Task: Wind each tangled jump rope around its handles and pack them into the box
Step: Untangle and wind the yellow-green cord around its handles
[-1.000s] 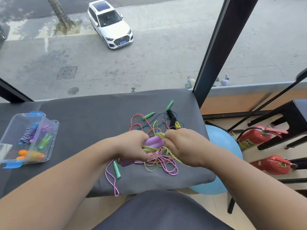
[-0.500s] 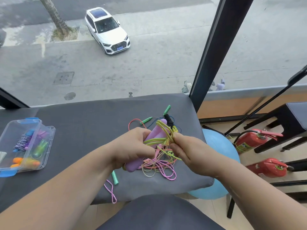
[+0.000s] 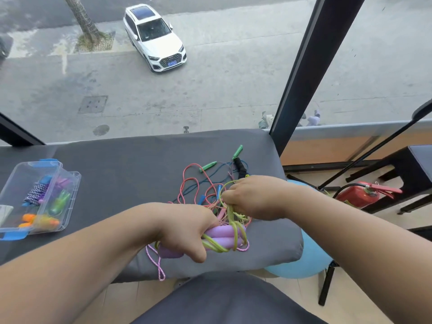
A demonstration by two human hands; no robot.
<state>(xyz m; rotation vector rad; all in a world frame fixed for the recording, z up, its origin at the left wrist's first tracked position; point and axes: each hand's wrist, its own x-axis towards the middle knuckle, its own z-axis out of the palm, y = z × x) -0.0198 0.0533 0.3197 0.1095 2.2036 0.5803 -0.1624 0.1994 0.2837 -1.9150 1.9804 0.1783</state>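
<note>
Yellow-green cord (image 3: 231,215), limp and light, stretched above the counter (image 3: 131,169) from purple handles (image 3: 225,237) gripped in the left hand (image 3: 184,230) to the pinching fingers (image 3: 228,197) of the right hand (image 3: 254,197); the handles seemed the firmest hold.

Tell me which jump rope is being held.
The yellow-green rope with purple handles: the left hand grips the handles, the right hand pinches its cord. The coral rope and blue rope lie loose on the grey cushion.

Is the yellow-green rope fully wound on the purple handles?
Partly: the yellow-green rope loops round the purple handles in the left hand, then runs into the right hand.
</note>
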